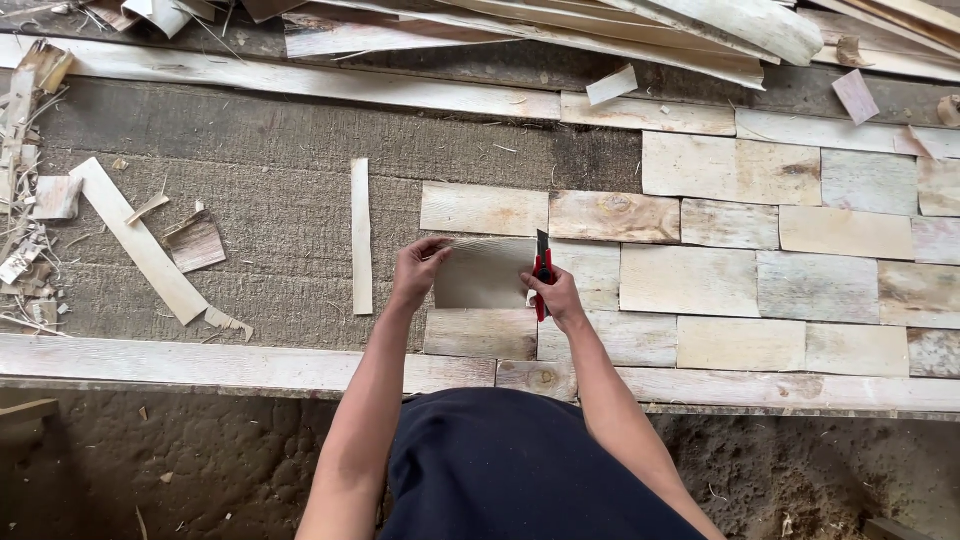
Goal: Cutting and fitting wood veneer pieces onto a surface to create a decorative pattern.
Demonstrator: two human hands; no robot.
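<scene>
My left hand (417, 271) grips the left edge of a thin rectangular veneer piece (485, 274), holding it tilted just above the brown mat. My right hand (556, 295) is closed around a red utility knife (542, 275) whose dark blade points away from me at the piece's right edge. The piece hangs over a gap in a patchwork of pale veneer rectangles (688, 281) laid in rows like bricks.
A narrow upright strip (361, 236) lies left of the patchwork. Offcuts and a long diagonal strip (140, 243) litter the left side. Long boards (230, 362) frame the mat near and far. A heap of veneer sheets (640, 30) fills the far edge.
</scene>
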